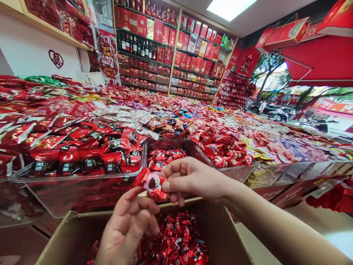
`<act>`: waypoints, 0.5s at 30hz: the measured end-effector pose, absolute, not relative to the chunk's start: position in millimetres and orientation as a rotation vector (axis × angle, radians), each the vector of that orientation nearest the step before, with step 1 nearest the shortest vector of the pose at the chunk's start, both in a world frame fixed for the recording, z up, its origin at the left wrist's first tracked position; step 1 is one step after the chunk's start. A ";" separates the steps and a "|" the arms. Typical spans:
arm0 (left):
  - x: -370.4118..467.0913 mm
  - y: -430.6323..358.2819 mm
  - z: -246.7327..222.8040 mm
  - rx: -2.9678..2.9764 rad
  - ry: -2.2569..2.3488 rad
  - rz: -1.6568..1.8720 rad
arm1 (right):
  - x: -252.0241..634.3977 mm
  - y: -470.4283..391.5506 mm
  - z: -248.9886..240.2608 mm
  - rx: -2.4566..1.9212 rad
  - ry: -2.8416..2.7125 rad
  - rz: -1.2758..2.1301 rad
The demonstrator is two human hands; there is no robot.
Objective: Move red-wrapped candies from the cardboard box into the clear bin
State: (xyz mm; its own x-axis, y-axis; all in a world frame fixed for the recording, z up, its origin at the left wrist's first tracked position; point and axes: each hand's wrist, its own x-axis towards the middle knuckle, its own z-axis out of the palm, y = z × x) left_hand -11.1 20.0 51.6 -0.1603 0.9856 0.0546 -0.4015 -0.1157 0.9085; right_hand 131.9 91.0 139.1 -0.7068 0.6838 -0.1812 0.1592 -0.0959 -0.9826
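A red wrapped candy [153,184] with a dark and white print is pinched in my right hand [184,180], between thumb and fingers. My left hand [131,224] is close below it with fingers loosely curled and apart, and nothing shows in them. Both hands are above a cardboard box [217,228] that holds many small red wrapped candies [182,239]. Just beyond the hands, a clear bin [187,147] contains similar red candies [162,156] at a low level.
Clear bins of red and black packets [91,162] stand at left, and bins of red packets [220,147] at right. Heaped sweets spread toward shelves [149,29] of bottles and boxes at the back. A street [278,106] shows at right.
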 end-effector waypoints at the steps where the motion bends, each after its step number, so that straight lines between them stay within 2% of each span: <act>1: -13.9 20.1 52.6 0.847 0.908 1.560 | 132.1 83.7 133.3 -0.912 -1.772 1.901; 7: -15.7 19.4 48.3 0.661 0.916 1.477 | 134.6 70.2 99.5 -0.885 -1.566 2.019; 15: -9.2 20.4 47.3 0.818 1.004 1.333 | 144.9 68.3 75.4 -0.855 -1.445 2.044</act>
